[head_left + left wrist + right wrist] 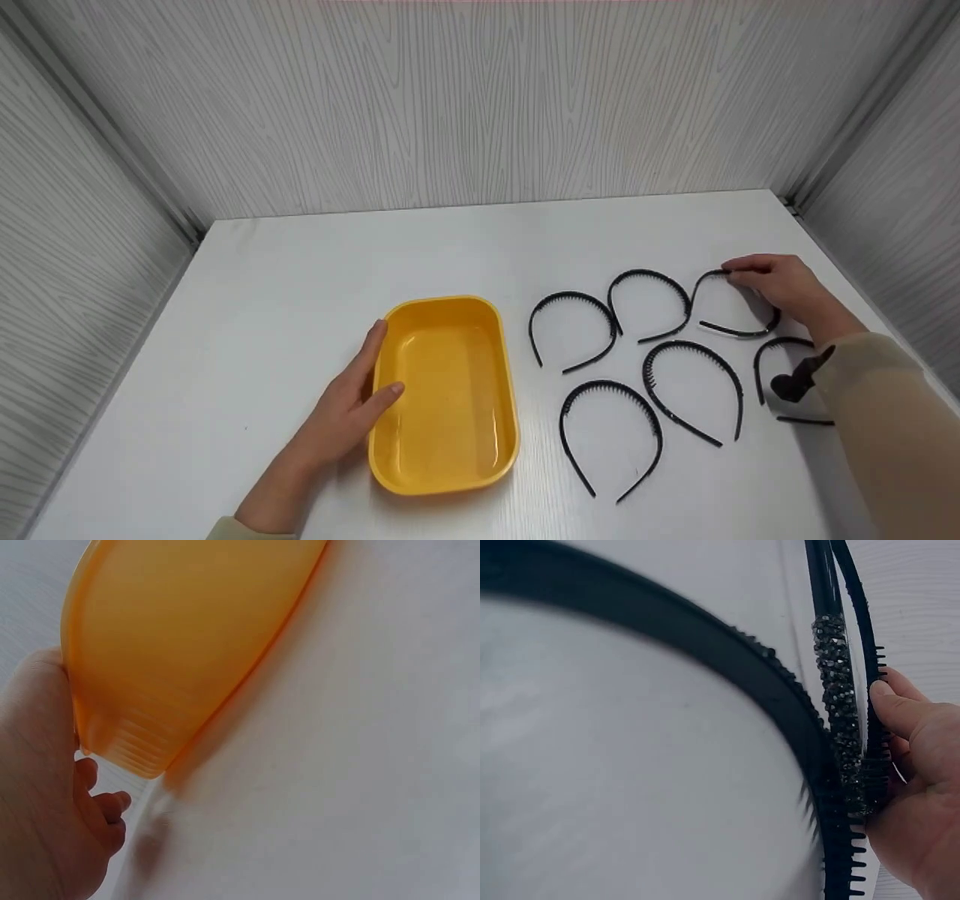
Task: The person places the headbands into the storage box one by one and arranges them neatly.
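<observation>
My left hand (337, 416) grips the left rim of a yellow plastic tray (446, 405), thumb over the inside and fingers along the outer wall. The left wrist view shows the tray's side wall (187, 630) above the white tabletop. At the far right, my right hand (787, 289) pinches the top of a black toothed headband (739, 332) between thumb and fingertips. In the right wrist view the thumb lies on this headband (861, 607). A headband with a glittery, stone-covered band (832, 675) shows beside it, with another dark band (705, 637) closer to the camera.
Several more black headbands lie right of the tray: one at upper left (574, 295), one beside the held one (649, 272), two lower down (660, 442) (739, 390), and one partly hidden under the right sleeve (759, 367). Wood-grain panels (480, 105) enclose the white table (247, 322).
</observation>
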Demonstrator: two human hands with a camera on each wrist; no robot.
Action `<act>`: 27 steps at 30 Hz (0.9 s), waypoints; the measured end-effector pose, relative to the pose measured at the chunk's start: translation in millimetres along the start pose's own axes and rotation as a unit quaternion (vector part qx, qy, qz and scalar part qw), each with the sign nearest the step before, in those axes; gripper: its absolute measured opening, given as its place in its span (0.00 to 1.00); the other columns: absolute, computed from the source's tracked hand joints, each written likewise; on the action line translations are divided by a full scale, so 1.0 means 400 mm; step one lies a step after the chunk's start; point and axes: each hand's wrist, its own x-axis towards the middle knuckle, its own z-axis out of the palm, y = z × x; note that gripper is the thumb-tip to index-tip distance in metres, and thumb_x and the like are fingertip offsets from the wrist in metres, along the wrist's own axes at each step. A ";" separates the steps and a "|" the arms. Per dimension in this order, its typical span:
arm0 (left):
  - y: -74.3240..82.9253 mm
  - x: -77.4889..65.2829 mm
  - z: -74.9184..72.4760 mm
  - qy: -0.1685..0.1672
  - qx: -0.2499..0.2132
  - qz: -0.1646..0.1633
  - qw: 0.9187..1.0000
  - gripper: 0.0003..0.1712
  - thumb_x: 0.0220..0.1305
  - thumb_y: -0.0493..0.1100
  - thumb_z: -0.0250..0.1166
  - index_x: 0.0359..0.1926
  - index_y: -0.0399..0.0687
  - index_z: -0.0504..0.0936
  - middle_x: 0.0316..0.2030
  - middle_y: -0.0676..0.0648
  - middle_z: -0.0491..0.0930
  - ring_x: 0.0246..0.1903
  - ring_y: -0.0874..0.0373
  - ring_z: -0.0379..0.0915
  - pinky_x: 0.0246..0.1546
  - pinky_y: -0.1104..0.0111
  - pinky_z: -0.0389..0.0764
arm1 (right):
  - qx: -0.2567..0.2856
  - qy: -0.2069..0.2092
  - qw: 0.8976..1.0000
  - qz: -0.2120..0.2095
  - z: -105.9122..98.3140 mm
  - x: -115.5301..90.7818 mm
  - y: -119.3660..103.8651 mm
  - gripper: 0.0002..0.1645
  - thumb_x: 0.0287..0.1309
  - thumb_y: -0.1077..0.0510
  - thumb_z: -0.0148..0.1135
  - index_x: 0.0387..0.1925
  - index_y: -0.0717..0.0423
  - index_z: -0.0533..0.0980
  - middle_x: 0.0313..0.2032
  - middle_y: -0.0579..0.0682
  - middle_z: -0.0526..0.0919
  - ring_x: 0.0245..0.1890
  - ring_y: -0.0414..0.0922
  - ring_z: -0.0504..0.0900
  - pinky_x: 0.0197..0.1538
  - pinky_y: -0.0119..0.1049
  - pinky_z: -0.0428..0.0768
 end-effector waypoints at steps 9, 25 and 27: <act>-0.004 0.001 0.004 0.002 0.006 0.005 1.000 0.49 0.78 0.51 0.63 0.87 0.62 0.43 0.85 0.60 0.39 0.83 0.61 0.37 0.81 0.49 0.46 | -0.003 0.013 1.000 -0.019 -0.028 -0.016 -0.005 0.31 0.75 0.41 0.63 0.69 0.54 0.80 0.50 0.29 0.81 0.51 0.37 0.74 0.44 0.32 0.77; -0.006 0.000 0.005 0.012 0.002 0.034 0.999 0.48 0.79 0.50 0.61 0.87 0.58 0.43 0.86 0.51 0.42 0.83 0.56 0.38 0.76 0.79 0.41 | -0.017 0.025 0.995 -0.098 -0.039 -0.043 -0.211 0.26 0.75 0.40 0.62 0.65 0.47 0.83 0.61 0.41 0.82 0.56 0.36 0.75 0.55 0.35 0.72; -0.005 0.000 0.006 0.012 -0.001 0.037 0.999 0.48 0.79 0.49 0.62 0.87 0.57 0.44 0.86 0.51 0.42 0.83 0.55 0.38 0.76 0.80 0.41 | -0.010 0.018 0.993 -0.116 -0.028 -0.050 -0.259 0.24 0.75 0.42 0.63 0.64 0.47 0.84 0.60 0.41 0.83 0.56 0.37 0.76 0.54 0.35 0.72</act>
